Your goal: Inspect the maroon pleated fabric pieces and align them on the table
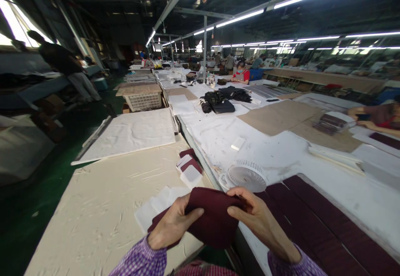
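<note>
Both my hands hold one dark maroon fabric piece (pixel 212 217) low in the middle of the view. My left hand (pixel 170 226) grips its left side, thumb lying across the cloth. My right hand (pixel 258 219) pinches its upper right edge between thumb and fingers. The cloth is folded over and hangs above the gap between two tables. Purple checked sleeves cover both my wrists.
A small white fan (pixel 246 176) lies just beyond my hands. Long maroon strips (pixel 315 222) lie on the white table at the right. Small white and maroon pieces (pixel 189 167) sit on the cream table (pixel 103 209). Black fabric pile (pixel 223 99) and seated people farther back.
</note>
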Motion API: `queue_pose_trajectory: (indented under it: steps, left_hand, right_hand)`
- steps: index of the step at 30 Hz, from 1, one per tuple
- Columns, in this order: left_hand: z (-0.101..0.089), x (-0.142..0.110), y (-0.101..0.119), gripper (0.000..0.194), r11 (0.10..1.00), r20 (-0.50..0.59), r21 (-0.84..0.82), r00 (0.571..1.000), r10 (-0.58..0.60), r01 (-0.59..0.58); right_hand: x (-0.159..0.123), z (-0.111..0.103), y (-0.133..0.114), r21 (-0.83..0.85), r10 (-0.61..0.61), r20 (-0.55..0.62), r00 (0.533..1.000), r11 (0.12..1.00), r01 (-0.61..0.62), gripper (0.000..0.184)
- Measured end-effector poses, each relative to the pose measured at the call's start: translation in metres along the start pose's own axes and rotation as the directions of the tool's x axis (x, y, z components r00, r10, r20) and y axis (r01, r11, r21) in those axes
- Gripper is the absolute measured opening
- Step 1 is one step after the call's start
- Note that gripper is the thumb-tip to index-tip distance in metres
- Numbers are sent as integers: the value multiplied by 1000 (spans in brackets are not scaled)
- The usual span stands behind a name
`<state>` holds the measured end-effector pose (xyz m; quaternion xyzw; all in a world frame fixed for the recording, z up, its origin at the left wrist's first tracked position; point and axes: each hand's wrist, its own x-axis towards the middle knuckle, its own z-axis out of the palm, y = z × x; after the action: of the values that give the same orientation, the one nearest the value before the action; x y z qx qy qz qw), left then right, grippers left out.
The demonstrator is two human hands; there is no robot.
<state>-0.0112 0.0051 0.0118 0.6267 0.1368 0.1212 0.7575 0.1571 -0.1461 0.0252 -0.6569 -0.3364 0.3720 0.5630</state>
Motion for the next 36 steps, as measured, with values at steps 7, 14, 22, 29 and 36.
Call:
queue_pose_trajectory:
  steps: [7,14,22,29,36]
  left_hand:
    - [0,9,-3,39,998,-224,-46,974,24,-35]
    - [11,19,-10,40,995,-312,-41,947,73,-90]
    - [23,27,-1,35,954,-231,-279,972,41,-107]
    - [20,30,9,40,797,-307,-585,951,-44,-152]
    - [5,28,15,46,740,-249,-672,950,-188,-30]
  right_hand:
    - [4,2,9,147,-74,123,990,988,56,26]
    - [7,17,4,272,-5,41,999,962,-7,39]
    - [8,16,10,237,82,-168,982,971,-40,42]
    - [10,11,19,150,26,-97,995,989,-11,40]
    - [12,14,16,32,6,-35,999,999,-5,43]
